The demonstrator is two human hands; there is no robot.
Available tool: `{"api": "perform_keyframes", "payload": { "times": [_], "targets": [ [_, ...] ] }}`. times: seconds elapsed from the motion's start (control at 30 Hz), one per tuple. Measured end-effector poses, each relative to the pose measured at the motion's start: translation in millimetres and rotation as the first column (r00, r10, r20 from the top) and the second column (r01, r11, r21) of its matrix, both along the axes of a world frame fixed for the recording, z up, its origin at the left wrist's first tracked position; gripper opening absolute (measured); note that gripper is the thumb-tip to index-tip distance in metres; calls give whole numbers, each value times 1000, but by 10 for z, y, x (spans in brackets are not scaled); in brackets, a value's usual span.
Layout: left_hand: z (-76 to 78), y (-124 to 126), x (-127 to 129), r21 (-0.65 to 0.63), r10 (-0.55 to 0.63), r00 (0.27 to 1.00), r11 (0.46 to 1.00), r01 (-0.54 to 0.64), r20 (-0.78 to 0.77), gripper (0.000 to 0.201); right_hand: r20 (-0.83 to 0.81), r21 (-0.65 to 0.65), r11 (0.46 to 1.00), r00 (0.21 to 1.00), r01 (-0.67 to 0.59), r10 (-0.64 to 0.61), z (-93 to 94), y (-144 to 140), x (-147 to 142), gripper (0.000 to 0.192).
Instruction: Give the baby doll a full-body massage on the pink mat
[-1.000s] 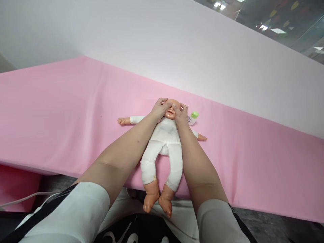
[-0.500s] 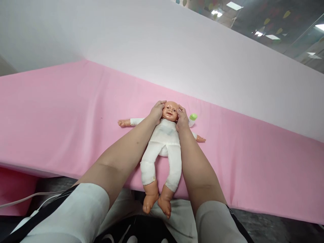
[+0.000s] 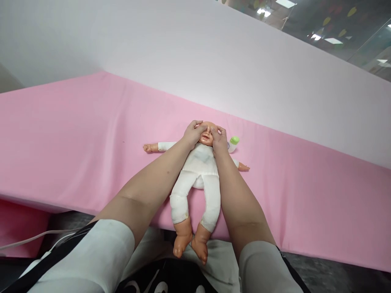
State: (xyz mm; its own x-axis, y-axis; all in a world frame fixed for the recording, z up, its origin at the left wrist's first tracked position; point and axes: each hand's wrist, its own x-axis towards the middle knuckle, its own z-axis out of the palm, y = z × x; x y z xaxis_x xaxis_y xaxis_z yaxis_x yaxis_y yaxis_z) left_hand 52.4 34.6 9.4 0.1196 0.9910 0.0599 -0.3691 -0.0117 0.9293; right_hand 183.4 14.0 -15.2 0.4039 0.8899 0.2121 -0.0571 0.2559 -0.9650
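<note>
While I look down from the head camera, the pink counter [image 3: 76, 134] fills the picture from 9 o'clock to 3 o'clock, and a pale wall [image 3: 183, 49] rises behind it at 12 o'clock.

At the far left, near 8 o'clock, a thin white cable [image 3: 27, 240] runs below the counter edge. Next comes my left arm in a white sleeve [image 3: 91, 260], which reaches up toward the middle.

The left hand [image 3: 192, 133] lies on the head of the doll [image 3: 200, 171]; its fingers are spread and curved, and they press on the forehead and the eye at that side. It grips nothing; it only covers and rubs, I think, so the flat fingers make sense.

The doll lies on its back in the middle of the counter, head toward 12 o'clock, arms stretched out to 9 and 3 o'clock, in a white suit. Its bare feet hang over the near edge at 6 o'clock, probably because the body is drawn close to me for easy reach.

The right hand [image 3: 219, 140] rests on the other side of the face, also with open, bent fingers that touch the cheek and brow, pinching nothing. Together both hands frame the head and keep it steady.

Just beside the right hand, at 2 o'clock from the doll's head, a small bottle with a green cap [image 3: 233, 142] lies on the counter.
</note>
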Motion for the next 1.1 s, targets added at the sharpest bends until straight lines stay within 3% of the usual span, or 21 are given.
{"api": "perform_keyframes", "payload": {
  "times": [0.1, 0.2, 0.33, 0.43, 0.6, 0.7, 0.97, 1.1],
  "targets": [
    [-3, 18, 1, -12, 7, 1000, 1000, -7, 17, 42, -70, 36, 999, 997, 13, -11, 13, -4, -3, 47],
    [4, 20, -23, -35, 0, 998, 999, 2, 67, 40, -185, 41, 997, 980, -62, 68, 33, -39, 40, 44],
    [35, 7, -71, -95, -30, 989, 995, 44, 143, 44, -329, 22, 986, 930, -163, 161, 47, -105, 103, 57],
    [60, -16, -90, -107, -29, 988, 993, 46, 152, 46, -347, 10, 983, 921, -183, 176, 61, -139, 103, 67],
    [75, -87, -70, -83, -37, 991, 995, 48, 125, 60, -272, 40, 979, 940, -202, 205, 101, -154, 49, 71],
    [54, -101, -30, -39, 15, 997, 999, -12, 79, 65, -205, 17, 982, 961, -188, 187, 104, -143, 30, 71],
    [-73, 40, 74, 75, 32, 999, 997, -32, 0, 49, 33, -44, 997, 998, 57, -55, 55, -62, -14, 53],
    [-115, 91, 36, 95, 92, 991, 992, -83, -95, 46, 109, -33, 999, 993, 41, -37, 74, -78, 25, 49]
  ]
}}
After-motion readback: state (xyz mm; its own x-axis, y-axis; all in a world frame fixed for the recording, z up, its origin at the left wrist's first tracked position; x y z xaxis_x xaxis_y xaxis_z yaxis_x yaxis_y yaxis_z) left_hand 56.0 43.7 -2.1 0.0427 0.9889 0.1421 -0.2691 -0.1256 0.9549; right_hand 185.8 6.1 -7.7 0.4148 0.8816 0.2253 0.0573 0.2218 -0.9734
